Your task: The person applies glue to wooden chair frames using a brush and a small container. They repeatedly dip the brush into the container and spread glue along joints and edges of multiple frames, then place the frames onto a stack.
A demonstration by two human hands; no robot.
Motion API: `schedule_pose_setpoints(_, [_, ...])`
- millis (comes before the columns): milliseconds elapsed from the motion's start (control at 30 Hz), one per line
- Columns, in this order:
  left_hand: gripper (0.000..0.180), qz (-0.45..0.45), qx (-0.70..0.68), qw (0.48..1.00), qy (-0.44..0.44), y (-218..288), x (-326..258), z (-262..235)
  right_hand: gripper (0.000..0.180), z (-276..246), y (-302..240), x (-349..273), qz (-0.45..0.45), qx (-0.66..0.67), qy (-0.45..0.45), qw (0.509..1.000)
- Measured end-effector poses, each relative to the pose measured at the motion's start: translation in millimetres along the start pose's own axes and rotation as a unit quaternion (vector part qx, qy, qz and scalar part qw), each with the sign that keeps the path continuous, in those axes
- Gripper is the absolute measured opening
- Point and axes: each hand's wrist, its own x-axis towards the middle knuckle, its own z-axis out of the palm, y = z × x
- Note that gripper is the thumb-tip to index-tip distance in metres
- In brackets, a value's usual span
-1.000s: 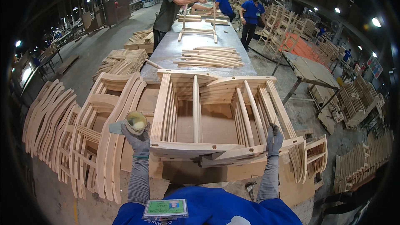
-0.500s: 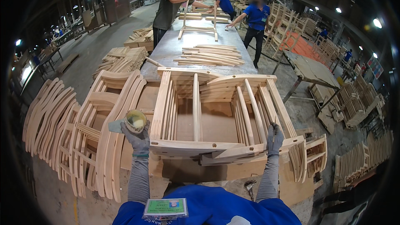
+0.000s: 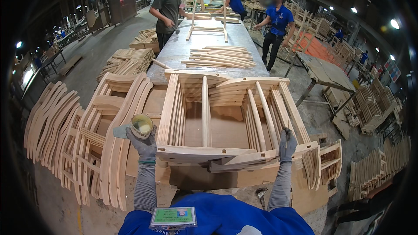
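A: Head view: the wooden frame [image 3: 222, 122] is lying flat on the near end of the desk [image 3: 183, 52], slats running away from the person. The right hand [image 3: 287, 144], gloved, is closing around its right rail.

B: And the left hand [image 3: 143, 141]?

A: It is holding a small tin [image 3: 141, 125] of pale filler and a scraper blade [image 3: 121, 131], just beside the frame's left corner.

B: Which step, would you judge?

A: Steadying the frame for filling, I think. The next move is calling for a spare hand to work the blade.

B: Around it?

A: Curved parts [image 3: 78, 143] are stacking up at the left; other people are working at the far end.
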Motion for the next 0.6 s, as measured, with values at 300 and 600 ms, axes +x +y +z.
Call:
schedule_pose_setpoints(300, [0.058, 0.002, 0.001, 0.999, -0.034, -0.9, 5.1, -7.2, 0.020, -1.3, -3.1, -0.2, 0.014, 0.015, 0.004, 1.000])
schedule_pose_setpoints(600, [0.057, -0.003, -0.010, 0.999, -0.039, -2.8, 6.6, -9.5, 0.020, -2.8, -4.3, -0.1, 0.009, 0.004, 0.002, 1.000])
